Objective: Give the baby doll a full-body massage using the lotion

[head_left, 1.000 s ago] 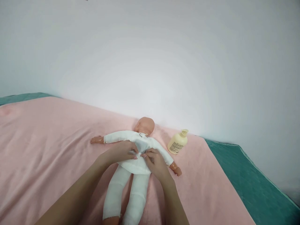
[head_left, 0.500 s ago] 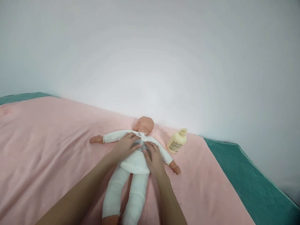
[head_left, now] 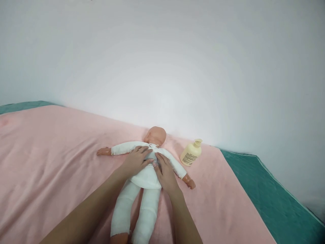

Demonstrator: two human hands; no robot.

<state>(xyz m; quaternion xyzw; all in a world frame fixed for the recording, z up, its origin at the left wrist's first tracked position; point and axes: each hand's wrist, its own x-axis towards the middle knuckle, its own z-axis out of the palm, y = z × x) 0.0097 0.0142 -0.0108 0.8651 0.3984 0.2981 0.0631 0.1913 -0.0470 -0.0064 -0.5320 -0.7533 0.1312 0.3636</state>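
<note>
A baby doll (head_left: 147,178) with a white cloth body lies on a pink cloth (head_left: 63,142), its smooth brown head at the far end and its arms spread to both sides. My left hand (head_left: 137,161) rests flat on the left part of the doll's upper torso, fingers stretched out. On the right part lies my right hand (head_left: 165,171), its fingers also extended. Both thumbs come close together over the middle of the torso. A greyish patch shows between the hands. Neither hand holds anything.
A pale yellow pump bottle (head_left: 191,154) stands right of the doll, beyond its right-side arm. Green quilted fabric (head_left: 266,189) shows past the pink cloth at right and far left. A white wall (head_left: 162,67) rises behind.
Both hands stay on the doll's torso with only a slight shift of the fingers and thumbs. The doll and bottle have kept their places.
</note>
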